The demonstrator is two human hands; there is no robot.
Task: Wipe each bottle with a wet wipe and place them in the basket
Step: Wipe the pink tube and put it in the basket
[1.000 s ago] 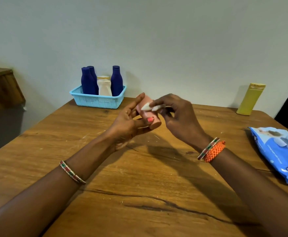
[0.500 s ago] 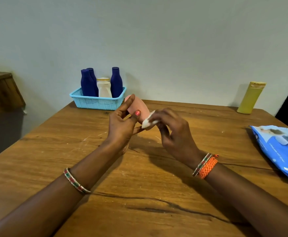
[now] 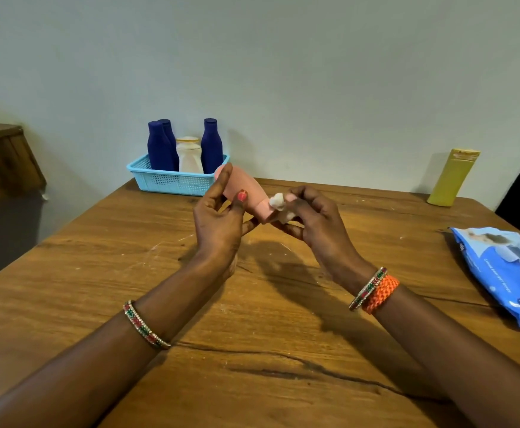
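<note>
My left hand (image 3: pixel 218 223) holds a pink bottle (image 3: pixel 246 193) tilted above the middle of the table, thumb and fingers around its body. My right hand (image 3: pixel 314 223) pinches a crumpled white wet wipe (image 3: pixel 278 202) against the bottle's lower right end. A light blue basket (image 3: pixel 172 180) stands at the table's far left edge; in it are three dark blue bottles (image 3: pixel 211 146) and one white bottle (image 3: pixel 189 159). A yellow bottle (image 3: pixel 451 177) stands upright at the far right by the wall.
A blue pack of wet wipes (image 3: pixel 505 270) lies on the wooden table (image 3: pixel 252 335) near its right edge. A brown wooden cabinet (image 3: pixel 2 162) stands to the left beyond the table. A long crack runs across the tabletop near me.
The pink bottle has turned in my left hand, its far end now pointing up and left. My right hand with the wipe has slid from the bottle's top to its lower right end.
</note>
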